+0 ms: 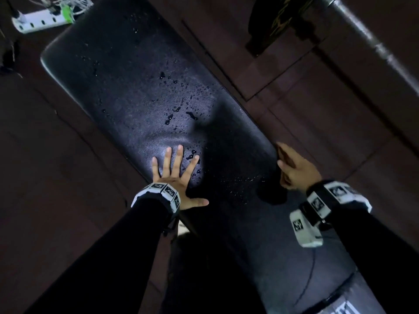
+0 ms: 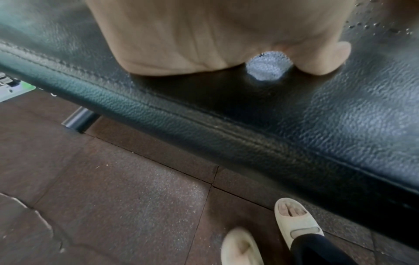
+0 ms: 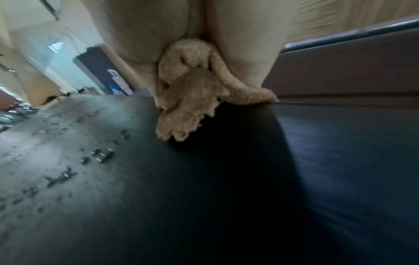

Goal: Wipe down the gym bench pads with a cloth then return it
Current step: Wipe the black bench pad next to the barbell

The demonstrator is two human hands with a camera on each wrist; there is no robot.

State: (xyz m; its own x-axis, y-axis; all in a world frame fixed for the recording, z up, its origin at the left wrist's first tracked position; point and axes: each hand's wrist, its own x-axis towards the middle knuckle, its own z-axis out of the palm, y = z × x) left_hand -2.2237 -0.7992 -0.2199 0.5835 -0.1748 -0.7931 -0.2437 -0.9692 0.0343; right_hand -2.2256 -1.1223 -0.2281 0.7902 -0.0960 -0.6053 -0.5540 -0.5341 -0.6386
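From the head view I see my left hand (image 1: 175,177) pressed flat on the long black leather-grain bench pad (image 1: 127,87), fingers straight and spread, near its left edge. Water droplets (image 1: 179,109) are scattered over the pad's middle. My right hand (image 1: 292,168) sits at the pad's right edge, fingers curled; the cloth is hidden here. A white power strip (image 1: 40,20) lies on the floor past the pad's far corner.

The left wrist view shows the palm down on the pad beside its stitched side seam (image 2: 204,129), with my cream slippers (image 2: 297,220) on brown floor tiles below.

The right wrist view shows the shaggy beige cloth (image 3: 192,93) bunched in my right hand's grip, its loose end touching the pad.

My worry: the cloth is wadded small, so a pass may smear droplets toward the power strip, and my left palm could slide on the wet leather.
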